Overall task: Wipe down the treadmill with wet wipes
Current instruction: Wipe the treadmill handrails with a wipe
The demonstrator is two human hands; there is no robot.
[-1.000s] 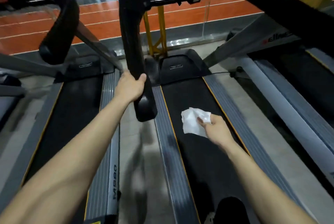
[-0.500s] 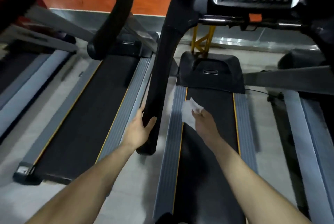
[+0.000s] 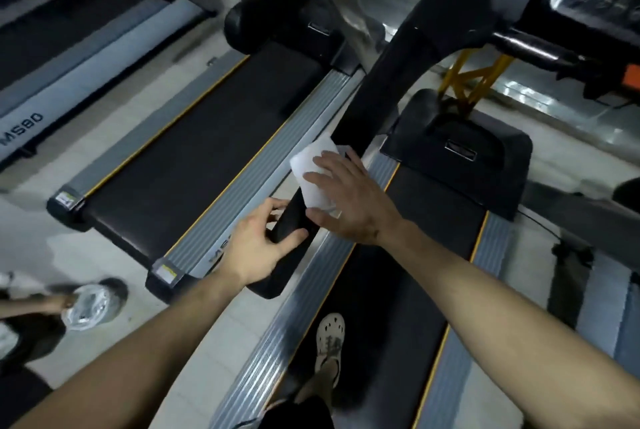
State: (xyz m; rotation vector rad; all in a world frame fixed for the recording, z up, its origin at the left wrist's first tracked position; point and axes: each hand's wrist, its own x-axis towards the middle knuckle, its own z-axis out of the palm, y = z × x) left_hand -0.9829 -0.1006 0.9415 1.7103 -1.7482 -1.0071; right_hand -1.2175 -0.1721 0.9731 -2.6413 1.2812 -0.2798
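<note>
Left grip [image 3: 256,248] is curling round the lower end of the black handrail [image 3: 388,89], thumb on the near side, fingers on the far side. Right grip [image 3: 349,200] is lying over the white wet wipe [image 3: 310,176], pressing it against the same handrail just above the left grip. Its fingers are spread and seemingly straight, though blur is softening the fingertips. The wipe is draping across the rail. A foot in a pale clog [image 3: 330,342] is standing on the treadmill belt [image 3: 398,290]. A neighbouring treadmill [image 3: 194,151] is lying to the left. At lower left, another person's forearm [image 3: 27,307] is reaching toward a crinkled plastic bag [image 3: 86,307].
</note>
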